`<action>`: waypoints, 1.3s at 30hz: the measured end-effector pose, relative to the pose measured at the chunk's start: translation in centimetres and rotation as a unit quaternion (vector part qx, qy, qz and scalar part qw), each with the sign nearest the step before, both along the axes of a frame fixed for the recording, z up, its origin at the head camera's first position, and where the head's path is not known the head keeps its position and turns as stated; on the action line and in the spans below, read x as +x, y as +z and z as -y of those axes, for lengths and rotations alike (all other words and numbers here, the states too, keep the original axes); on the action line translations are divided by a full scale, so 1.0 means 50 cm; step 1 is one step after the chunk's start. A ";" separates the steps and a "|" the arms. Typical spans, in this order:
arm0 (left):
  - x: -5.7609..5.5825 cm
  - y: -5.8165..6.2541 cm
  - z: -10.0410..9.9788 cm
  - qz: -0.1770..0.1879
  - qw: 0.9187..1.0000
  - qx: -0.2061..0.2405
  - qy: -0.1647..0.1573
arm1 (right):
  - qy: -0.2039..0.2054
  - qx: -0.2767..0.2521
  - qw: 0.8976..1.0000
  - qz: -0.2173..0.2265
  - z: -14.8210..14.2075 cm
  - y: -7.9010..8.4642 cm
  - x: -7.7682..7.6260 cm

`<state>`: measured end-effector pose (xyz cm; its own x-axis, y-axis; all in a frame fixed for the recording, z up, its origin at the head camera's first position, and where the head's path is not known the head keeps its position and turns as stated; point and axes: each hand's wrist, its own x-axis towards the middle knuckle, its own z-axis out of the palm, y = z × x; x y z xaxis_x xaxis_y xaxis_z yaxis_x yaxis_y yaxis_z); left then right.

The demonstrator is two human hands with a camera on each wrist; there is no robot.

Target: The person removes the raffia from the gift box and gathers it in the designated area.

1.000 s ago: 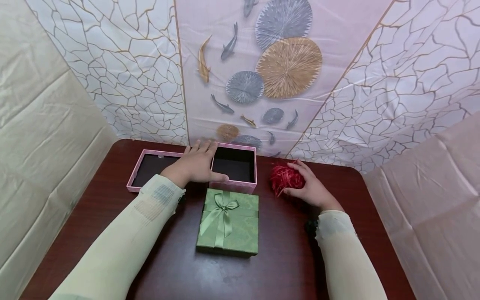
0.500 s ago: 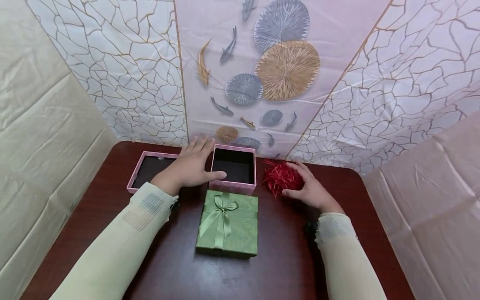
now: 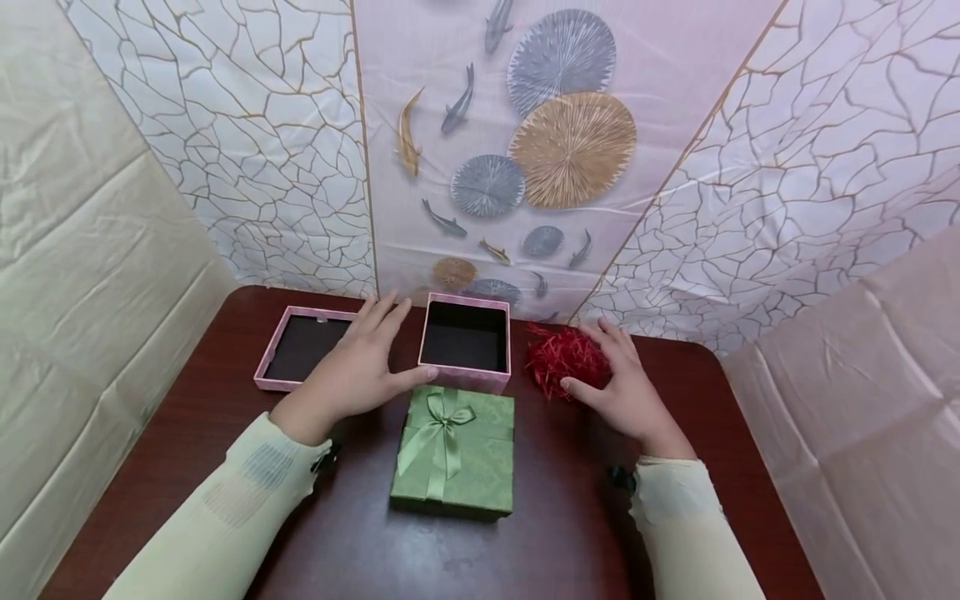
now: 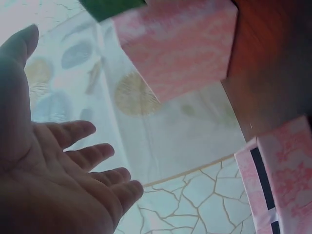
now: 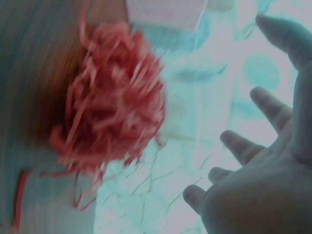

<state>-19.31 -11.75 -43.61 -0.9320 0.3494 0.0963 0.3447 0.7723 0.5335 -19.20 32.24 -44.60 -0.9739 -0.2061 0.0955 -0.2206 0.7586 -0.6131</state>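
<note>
The open, square pink cardboard box with a black lining [image 3: 468, 379] stands mouth up near the far edge of the dark red-brown wooden worktop [image 3: 577, 517], perhaps turned that way so its inside can be seen and reached from above. To its left lies a shallow pink-rimmed tray, probably its lid [image 3: 300, 350], hollow side up; to its right sits a loose tuft of red shredded paper [image 3: 558, 360]. That spread seems to leave one item within easy reach of each hand. The closed green patterned gift box [image 3: 487, 442] lies flat just in front of the pink one, its pale green satin bow [image 3: 447, 421] facing up. Neither grip holds anything: the left hand [image 3: 360, 367] has its fingers spread between tray and pink box, and the right hand [image 3: 626, 387] has fingers and thumb parted beside the tuft. From the head, the left thumb overlaps the boxes and the right fingertips overlap the red paper, as if touching; the wrist views show gaps there instead. The left wrist view adds the pink box's marbled outer wall, and the right one a stray red strand [image 5: 19, 200] apart from the tuft.
</note>
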 end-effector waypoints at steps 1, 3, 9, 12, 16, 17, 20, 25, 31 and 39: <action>0.009 -0.001 0.001 0.000 1.000 0.012 0.003 | -0.001 -0.004 1.000 -0.006 0.009 0.003 0.007; 0.026 -0.002 0.001 0.001 0.999 0.038 0.007 | -0.006 -0.014 1.000 -0.015 0.025 0.007 0.023; 0.076 -0.008 0.002 0.009 0.996 0.080 0.035 | -0.005 -0.056 0.998 -0.038 0.071 0.013 0.071; 0.098 -0.012 0.001 0.006 0.994 0.091 0.058 | 0.003 -0.076 0.997 -0.033 0.094 0.013 0.094; 0.117 -0.022 -0.004 0.023 0.989 0.122 0.075 | -0.005 -0.093 0.996 -0.004 0.122 0.007 0.121; 0.120 -0.025 -0.006 0.030 0.988 0.128 0.077 | -0.010 -0.097 0.995 0.005 0.129 0.005 0.127; 0.126 -0.037 -0.011 0.054 0.985 0.144 0.080 | -0.030 -0.098 0.994 0.036 0.148 -0.002 0.142; 0.133 -0.053 -0.015 0.102 0.977 0.169 0.074 | -0.046 -0.142 0.984 0.102 0.178 -0.009 0.159; 0.143 -0.068 -0.020 0.146 0.968 0.195 0.061 | -0.039 -0.202 0.961 0.185 0.198 -0.007 0.174; 0.156 -0.065 -0.022 0.193 0.953 0.223 0.064 | -0.036 -0.224 0.946 0.232 0.207 -0.018 0.181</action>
<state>-11.52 -10.64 -46.83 -0.9603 0.2354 -0.1496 -0.0252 0.4610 0.8870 -10.17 21.88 -45.53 -0.9422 -0.1776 -0.2842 0.1938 0.4032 -0.8944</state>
